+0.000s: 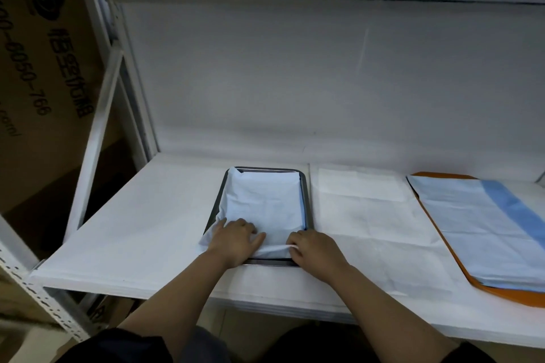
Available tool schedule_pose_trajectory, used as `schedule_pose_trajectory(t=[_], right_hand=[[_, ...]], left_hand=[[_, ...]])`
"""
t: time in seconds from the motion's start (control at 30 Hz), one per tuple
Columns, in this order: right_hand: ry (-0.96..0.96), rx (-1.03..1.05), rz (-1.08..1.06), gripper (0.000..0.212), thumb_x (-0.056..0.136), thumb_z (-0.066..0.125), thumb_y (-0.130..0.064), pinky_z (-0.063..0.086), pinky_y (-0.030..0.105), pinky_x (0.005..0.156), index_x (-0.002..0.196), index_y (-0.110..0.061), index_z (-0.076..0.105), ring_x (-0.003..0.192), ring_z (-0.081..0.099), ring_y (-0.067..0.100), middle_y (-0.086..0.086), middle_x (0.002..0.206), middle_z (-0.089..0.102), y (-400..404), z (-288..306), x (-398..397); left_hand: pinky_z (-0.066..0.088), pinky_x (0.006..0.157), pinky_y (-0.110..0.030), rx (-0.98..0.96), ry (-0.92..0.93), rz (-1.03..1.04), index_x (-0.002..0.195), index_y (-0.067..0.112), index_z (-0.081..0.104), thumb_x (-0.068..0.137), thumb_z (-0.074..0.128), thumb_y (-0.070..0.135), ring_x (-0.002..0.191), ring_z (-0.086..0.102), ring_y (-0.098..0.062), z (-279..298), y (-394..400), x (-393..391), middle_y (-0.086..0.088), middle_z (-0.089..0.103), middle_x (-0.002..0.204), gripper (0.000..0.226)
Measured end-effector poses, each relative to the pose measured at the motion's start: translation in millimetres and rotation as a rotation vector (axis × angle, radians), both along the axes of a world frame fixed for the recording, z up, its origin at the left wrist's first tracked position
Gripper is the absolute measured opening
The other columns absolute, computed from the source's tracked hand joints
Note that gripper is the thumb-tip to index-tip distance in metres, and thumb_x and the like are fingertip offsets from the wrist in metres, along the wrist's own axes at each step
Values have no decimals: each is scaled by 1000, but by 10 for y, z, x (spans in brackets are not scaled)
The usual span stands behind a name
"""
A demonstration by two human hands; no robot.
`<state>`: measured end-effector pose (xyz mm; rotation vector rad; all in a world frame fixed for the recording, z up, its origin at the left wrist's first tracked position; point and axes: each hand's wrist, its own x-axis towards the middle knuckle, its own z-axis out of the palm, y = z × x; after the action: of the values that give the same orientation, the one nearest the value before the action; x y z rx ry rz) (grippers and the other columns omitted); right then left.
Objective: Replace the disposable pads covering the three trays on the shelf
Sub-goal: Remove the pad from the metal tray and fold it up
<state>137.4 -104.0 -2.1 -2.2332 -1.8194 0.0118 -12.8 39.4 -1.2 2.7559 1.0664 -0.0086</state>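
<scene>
In the head view, a metal tray [303,186] is seen on the white shelf [141,233], and it serves as the landmark for everything else. A pale blue pad [265,200] is laid inside the tray, its near-left corner spilling over the tray's rim onto the shelf. The left hand [236,240] is laid flat on the pad's near-left part, fingers extended and close together, pressing the sheet down. The right hand [317,250] is held at the tray's near-right corner, where a bunched fold of the pad's near edge is pinched between thumb and fingers.

Just right of the tray, a white sheet [368,215] is spread flat on the shelf. Further right of the tray, an orange tray [442,233] is covered by a pale pad with a blue strip [486,224] along its right side. Left of the tray, beyond the shelf's white frame, a brown cardboard box [44,97] with dark printing is seen.
</scene>
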Motion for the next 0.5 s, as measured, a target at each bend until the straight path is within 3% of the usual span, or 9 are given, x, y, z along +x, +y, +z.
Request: schedule_pose_trajectory(t=[0.1, 0.2, 0.33, 0.5], right_hand=[[51, -12, -13, 23, 92, 47, -28, 39, 25, 71, 104, -17, 64, 94, 55, 15, -1, 101, 64, 1, 2, 9], [86, -5, -25, 23, 88, 51, -35, 38, 23, 70, 99, -20, 66, 91, 56, 12, -4, 97, 65, 20, 7, 28], [99, 68, -75, 26, 89, 51, -39, 44, 26, 74, 95, -19, 67, 89, 58, 12, -4, 93, 66, 77, -29, 82], [91, 9, -200, 37, 97, 43, -25, 36, 30, 93, 132, -20, 52, 123, 42, 19, -1, 138, 44, 140, -165, 207]], left_hand=[[16, 116, -40, 18, 6, 73, 130, 24, 52, 97, 31, 52, 132, 38, -17, -14, 20, 50, 1, 46, 138, 48], [6, 119, -43, -20, 71, 149, 143, 26, 35, 97, 28, 54, 145, 13, -22, -36, 49, 69, -3, 21, 155, 54], [-2, 117, -51, 8, 140, 260, 149, 32, 18, 95, 26, 59, 147, -10, -28, -52, 119, 97, -2, -5, 160, 61], [17, 113, -52, -85, 109, 444, 144, 38, 24, 91, 37, 57, 144, -1, -37, -61, 240, 62, -4, -10, 158, 58]])
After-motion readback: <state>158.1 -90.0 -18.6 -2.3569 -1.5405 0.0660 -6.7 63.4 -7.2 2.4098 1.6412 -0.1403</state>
